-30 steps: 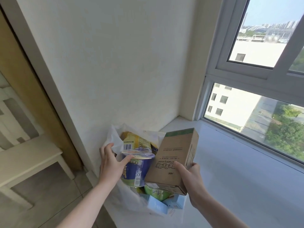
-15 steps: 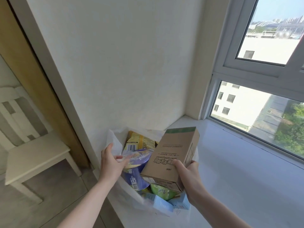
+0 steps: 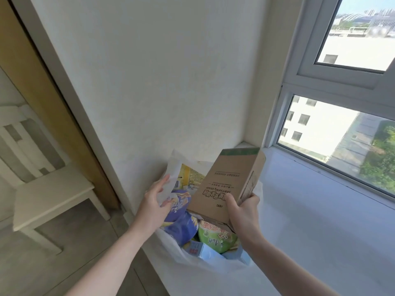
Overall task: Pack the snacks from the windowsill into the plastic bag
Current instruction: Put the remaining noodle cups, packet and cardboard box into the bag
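The plastic bag (image 3: 192, 261) lies on the near end of the windowsill (image 3: 320, 221) with its mouth open toward us. Inside we see a pale blue carton (image 3: 205, 252) nearest, then a green cup (image 3: 215, 236), a purple packet (image 3: 181, 223) to the left and a yellow packet (image 3: 190, 178) at the back. Our right hand (image 3: 243, 214) grips a tilted brown cardboard box (image 3: 226, 184) by its lower end, over the cup. Our left hand (image 3: 154, 204) rests straight-fingered against the bag's left rim, thumb on the purple packet. The window (image 3: 342, 135) lies beyond.
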